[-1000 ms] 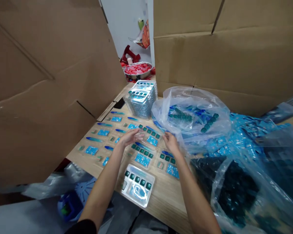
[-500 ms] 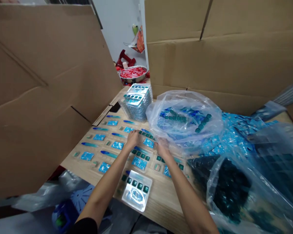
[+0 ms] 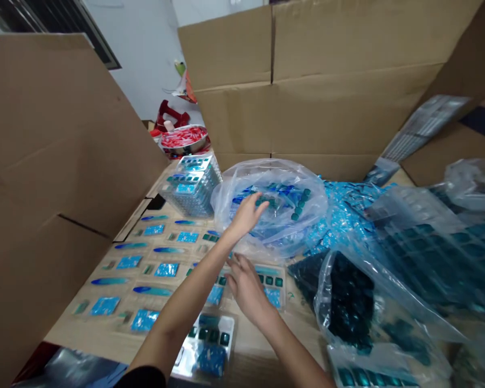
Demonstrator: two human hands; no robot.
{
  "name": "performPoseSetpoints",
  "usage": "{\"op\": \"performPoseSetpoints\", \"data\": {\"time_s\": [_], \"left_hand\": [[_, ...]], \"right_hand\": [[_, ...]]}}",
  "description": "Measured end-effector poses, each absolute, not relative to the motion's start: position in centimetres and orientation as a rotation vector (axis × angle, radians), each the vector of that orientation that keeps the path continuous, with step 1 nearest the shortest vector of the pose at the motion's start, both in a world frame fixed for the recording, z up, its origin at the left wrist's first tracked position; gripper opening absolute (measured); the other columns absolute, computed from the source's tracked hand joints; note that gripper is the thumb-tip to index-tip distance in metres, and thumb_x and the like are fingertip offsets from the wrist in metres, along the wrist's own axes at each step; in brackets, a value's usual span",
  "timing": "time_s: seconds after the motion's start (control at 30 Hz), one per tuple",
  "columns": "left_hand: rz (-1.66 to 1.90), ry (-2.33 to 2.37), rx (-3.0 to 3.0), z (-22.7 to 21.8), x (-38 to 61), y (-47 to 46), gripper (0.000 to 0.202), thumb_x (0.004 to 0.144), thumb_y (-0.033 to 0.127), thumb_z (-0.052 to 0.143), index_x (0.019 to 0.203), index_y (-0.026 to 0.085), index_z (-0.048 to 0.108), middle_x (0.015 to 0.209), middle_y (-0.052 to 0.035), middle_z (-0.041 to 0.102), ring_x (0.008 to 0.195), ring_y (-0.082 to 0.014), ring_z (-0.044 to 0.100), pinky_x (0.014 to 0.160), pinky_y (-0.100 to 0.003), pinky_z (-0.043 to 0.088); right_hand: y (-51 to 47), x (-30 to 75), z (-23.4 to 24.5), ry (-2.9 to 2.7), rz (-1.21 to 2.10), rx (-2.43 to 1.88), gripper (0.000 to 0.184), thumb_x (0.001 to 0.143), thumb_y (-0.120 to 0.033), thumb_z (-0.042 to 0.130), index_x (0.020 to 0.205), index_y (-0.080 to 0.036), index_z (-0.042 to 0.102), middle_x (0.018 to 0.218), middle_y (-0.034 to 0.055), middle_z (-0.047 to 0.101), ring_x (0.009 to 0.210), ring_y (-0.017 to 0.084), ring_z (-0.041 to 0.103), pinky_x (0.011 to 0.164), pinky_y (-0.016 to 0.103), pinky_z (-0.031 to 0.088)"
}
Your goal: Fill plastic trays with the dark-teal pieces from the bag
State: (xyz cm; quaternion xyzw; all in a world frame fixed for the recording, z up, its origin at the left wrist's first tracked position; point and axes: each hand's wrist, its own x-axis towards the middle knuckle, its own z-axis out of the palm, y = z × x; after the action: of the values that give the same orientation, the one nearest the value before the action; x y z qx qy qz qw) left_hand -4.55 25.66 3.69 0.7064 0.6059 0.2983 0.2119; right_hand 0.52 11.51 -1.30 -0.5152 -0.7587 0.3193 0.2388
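My left hand [image 3: 246, 215] reaches onto the near side of a clear plastic bag [image 3: 269, 207] holding teal square pieces and blue strips, its fingers apart and nothing visibly in them. Lower down, my right hand [image 3: 246, 285] hangs with curled fingers just beside a plastic tray with teal squares [image 3: 270, 280], and shows nothing in its grip. Several similar trays and blue foil pieces lie in rows on the wooden table [image 3: 68, 331]. Another filled clear tray [image 3: 210, 345] sits near the table's front edge, partly behind my forearms.
Cardboard box walls [image 3: 64, 151] rise on the left and behind. A stack of trays [image 3: 192, 186] stands beyond my hands. To the right lie a heap of blue packets [image 3: 343, 215] and a bag of dark teal pieces [image 3: 347, 302]. A steel bowl of red items [image 3: 184, 140] sits further back.
My left hand has moved forward onto the bag, while my right hand has drawn back and toward the middle below it. The view has swung left and upward.
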Motion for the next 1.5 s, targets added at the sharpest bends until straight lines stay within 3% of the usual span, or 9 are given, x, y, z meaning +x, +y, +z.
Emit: {"op": "performPoseSetpoints", "data": {"time_s": [0.13,0.23,0.37,0.47,0.63,0.77,0.93,1.2,1.5], "left_hand": [[0.627,1.805,1.772,1.3,0.7,28.2,0.095,0.070,0.040,0.077,0.144,0.006,0.028,0.151,-0.0344,0.020,0.141,-0.0479,0.019,0.108,-0.065,0.021],[0.576,1.859,1.670,0.1,1.8,28.4,0.093,0.070,0.026,0.075,0.145,0.007,0.024,0.154,-0.0333,0.011,0.143,-0.0481,0.008,0.107,-0.070,0.011],[0.663,1.832,1.623,0.9,1.0,27.6,0.063,0.079,0.009,0.058,0.138,0.009,0.036,0.155,-0.0274,0.019,0.145,-0.0398,0.011,0.111,-0.062,0.017],[0.794,1.733,1.614,3.4,-0.7,26.7,0.052,0.081,0.002,0.047,0.132,0.009,0.043,0.148,-0.0247,0.036,0.141,-0.0332,0.028,0.113,-0.053,0.025],[0.978,1.450,1.538,8.5,-7.5,23.2,0.045,0.088,0.014,0.042,0.133,0.017,0.042,0.128,-0.0125,0.059,0.118,-0.0259,0.058,0.100,-0.049,0.046],[1.024,0.858,1.114,10.1,-14.1,18.6,0.035,0.084,0.017,0.053,0.118,0.018,0.050,0.108,-0.0097,0.069,0.106,-0.0277,0.065,0.090,-0.053,0.051],[1.023,0.735,0.829,8.0,-19.0,14.2,0.027,0.076,0.012,0.066,0.101,0.016,0.058,0.100,-0.0090,0.072,0.101,-0.0299,0.068,0.081,-0.047,0.057],[1.407,1.130,0.479,0.3,-20.5,6.4,0.048,0.074,0.021,0.076,0.118,0.020,0.057,0.092,-0.0054,0.072,0.074,-0.0188,0.071,0.063,-0.028,0.059],[1.678,1.514,0.231,-2.6,-31.7,0.7,0.034,0.078,0.009,0.070,0.108,0.016,0.059,0.074,0.0021,0.067,0.058,-0.0091,0.065,0.054,-0.017,0.051]], "right_hand": [[9.6,2.2,-0.9,-2.052,0.911,-1.378,0.033,0.086,-0.008,0.055,0.117,-0.013,0.064,0.119,0.0149,0.067,0.112,0.025,0.063,0.097,0.036,0.050],[9.0,3.4,-1.4,-2.022,0.937,-1.369,0.033,0.086,-0.007,0.053,0.116,-0.012,0.065,0.117,0.0161,0.068,0.111,0.027,0.064,0.096,0.038,0.051],[9.0,4.3,-2.3,-1.952,0.976,-1.339,0.033,0.087,-0.009,0.051,0.116,-0.013,0.066,0.119,0.0178,0.067,0.111,0.029,0.064,0.096,0.043,0.050],[9.2,4.7,-2.5,-1.859,0.991,-1.303,0.033,0.086,-0.009,0.050,0.113,-0.015,0.067,0.117,0.0172,0.068,0.111,0.030,0.064,0.096,0.046,0.050],[9.8,5.5,-1.9,-1.645,1.039,-1.205,0.025,0.088,-0.021,0.052,0.106,-0.020,0.069,0.106,0.0109,0.073,0.101,0.025,0.068,0.090,0.040,0.053],[10.8,5.4,-0.6,-1.444,1.169,-1.114,0.039,0.095,-0.041,0.041,0.123,-0.019,0.058,0.111,0.0125,0.071,0.089,0.022,0.072,0.081,0.038,0.057],[11.8,3.8,0.9,-0.967,1.509,-0.869,0.059,0.084,-0.054,0.059,0.135,-0.028,0.047,0.113,0.0090,0.068,0.082,0.022,0.073,0.071,0.038,0.060],[10.1,0.3,-1.6,-0.980,1.747,-1.029,0.039,0.066,-0.048,0.079,0.090,-0.021,0.064,0.083,0.0016,0.073,0.065,0.020,0.073,0.066,0.037,0.061],[8.0,-1.9,-3.3,-1.288,1.825,-1.045,0.050,0.069,-0.055,0.072,0.107,-0.022,0.067,0.113,0.0118,0.071,0.090,0.028,0.072,0.081,0.046,0.058]]}}
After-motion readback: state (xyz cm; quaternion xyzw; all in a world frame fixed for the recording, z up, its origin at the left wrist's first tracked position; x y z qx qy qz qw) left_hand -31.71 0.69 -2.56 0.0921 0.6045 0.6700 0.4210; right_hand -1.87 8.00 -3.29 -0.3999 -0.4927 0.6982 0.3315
